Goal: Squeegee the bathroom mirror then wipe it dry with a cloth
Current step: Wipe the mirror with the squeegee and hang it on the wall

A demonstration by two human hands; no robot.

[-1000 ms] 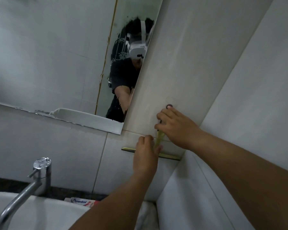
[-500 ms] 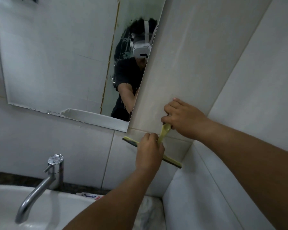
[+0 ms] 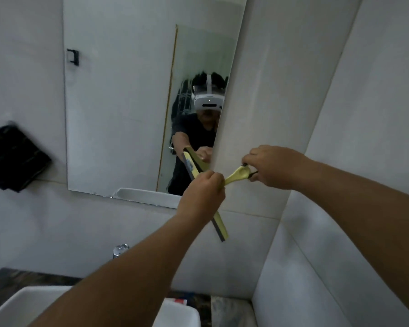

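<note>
A yellow squeegee (image 3: 237, 173) with a dark rubber blade is held in front of the wall, by the lower right corner of the mirror (image 3: 118, 102). My left hand (image 3: 202, 197) grips it where the handle meets the blade. My right hand (image 3: 273, 167) pinches the far end of the handle. The blade runs steeply, its lower end (image 3: 221, 231) over the tiles and its upper end over the mirror's edge. A dark cloth (image 3: 12, 159) hangs on the wall left of the mirror.
A chrome tap (image 3: 120, 250) stands above a white sink (image 3: 21, 305) at the bottom left. A tiled side wall (image 3: 364, 161) closes in on the right. A small tube (image 3: 178, 301) lies on the dark counter behind the sink.
Both hands have lifted the squeegee off the wall tiles and turned its blade from nearly level to steep. The view has pulled back, showing more of the mirror and the dark cloth.
</note>
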